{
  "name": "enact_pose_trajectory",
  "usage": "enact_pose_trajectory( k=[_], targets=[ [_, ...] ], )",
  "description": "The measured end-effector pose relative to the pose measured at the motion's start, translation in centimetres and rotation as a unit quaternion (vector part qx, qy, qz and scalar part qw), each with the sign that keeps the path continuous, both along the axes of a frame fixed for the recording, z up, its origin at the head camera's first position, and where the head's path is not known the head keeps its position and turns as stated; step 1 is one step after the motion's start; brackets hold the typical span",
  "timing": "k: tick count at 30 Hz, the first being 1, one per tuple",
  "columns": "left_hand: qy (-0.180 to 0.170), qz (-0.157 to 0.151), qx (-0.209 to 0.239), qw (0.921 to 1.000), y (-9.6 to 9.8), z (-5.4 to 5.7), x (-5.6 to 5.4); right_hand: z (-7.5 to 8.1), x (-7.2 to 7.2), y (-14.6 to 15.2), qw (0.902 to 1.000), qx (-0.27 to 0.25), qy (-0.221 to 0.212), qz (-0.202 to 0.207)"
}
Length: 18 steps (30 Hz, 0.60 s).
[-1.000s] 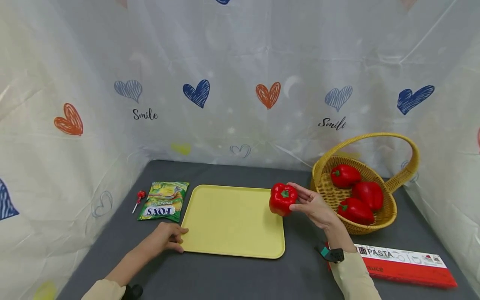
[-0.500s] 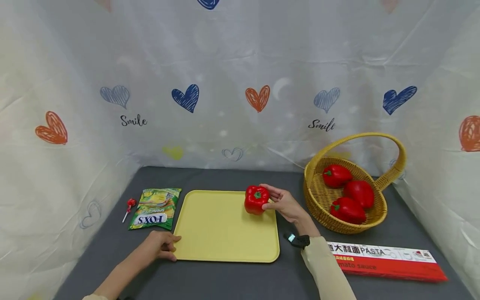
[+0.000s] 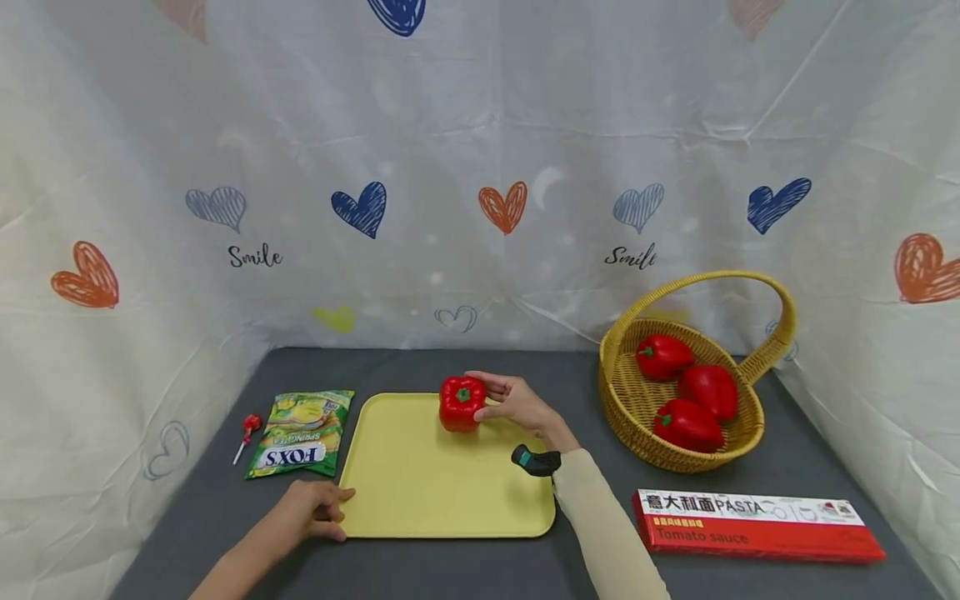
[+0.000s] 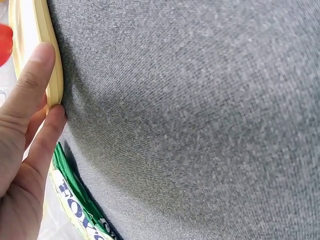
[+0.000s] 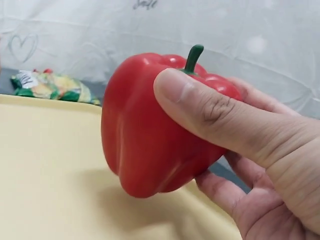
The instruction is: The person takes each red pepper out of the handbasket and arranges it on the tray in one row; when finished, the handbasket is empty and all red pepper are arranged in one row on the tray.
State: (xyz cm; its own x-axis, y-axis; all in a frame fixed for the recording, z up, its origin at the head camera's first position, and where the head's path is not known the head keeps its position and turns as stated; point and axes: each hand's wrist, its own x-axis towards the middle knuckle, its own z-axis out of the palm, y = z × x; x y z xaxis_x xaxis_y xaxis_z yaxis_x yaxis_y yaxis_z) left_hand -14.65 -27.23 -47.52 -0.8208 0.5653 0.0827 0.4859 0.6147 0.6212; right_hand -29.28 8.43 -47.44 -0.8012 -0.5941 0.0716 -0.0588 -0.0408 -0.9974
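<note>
My right hand (image 3: 517,407) grips a red bell pepper (image 3: 460,404) between thumb and fingers, with its green stem (image 5: 194,58) up. In the right wrist view the pepper hangs above the yellow tray (image 5: 45,150), and its shadow falls on the tray surface. At the tray's near left corner my left hand (image 3: 303,510) pinches the rim. The left wrist view shows the thumb (image 4: 37,65) over the rim and fingertips at the outer edge underneath.
A yellow wicker basket (image 3: 618,417) with three red peppers (image 3: 688,425) stands at the back right. In front of it lies a red and white pasta box (image 3: 757,527). Left of the tray are a green FOX'S candy bag (image 3: 303,433) and a red lollipop (image 3: 251,422).
My right hand has carried the bell pepper leftward, from the tray's right edge to over its back middle. My left hand stays at the tray corner, and the head view has shifted slightly.
</note>
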Motion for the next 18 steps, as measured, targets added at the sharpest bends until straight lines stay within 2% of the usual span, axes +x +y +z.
enact_pose_trajectory(
  k=[5,10,14,18],
  targets=[
    [0.031,-0.001,0.003,0.9995,0.0,-0.2,0.0,0.1,-0.9,-2.5,1.0000,-0.008,-0.004,0.003],
    [0.044,-0.002,0.016,0.9989,0.2,-0.2,0.0,0.1,-1.7,-4.6,1.0000,0.002,-0.006,0.001],
    [0.045,0.001,0.020,0.9988,0.3,-0.2,0.0,0.1,-2.1,-6.0,0.9999,0.004,-0.013,-0.003],
    [0.025,0.012,0.022,0.9994,0.2,-0.2,0.3,0.1,-2.1,-7.7,0.9997,-0.003,-0.023,-0.001]
  ],
)
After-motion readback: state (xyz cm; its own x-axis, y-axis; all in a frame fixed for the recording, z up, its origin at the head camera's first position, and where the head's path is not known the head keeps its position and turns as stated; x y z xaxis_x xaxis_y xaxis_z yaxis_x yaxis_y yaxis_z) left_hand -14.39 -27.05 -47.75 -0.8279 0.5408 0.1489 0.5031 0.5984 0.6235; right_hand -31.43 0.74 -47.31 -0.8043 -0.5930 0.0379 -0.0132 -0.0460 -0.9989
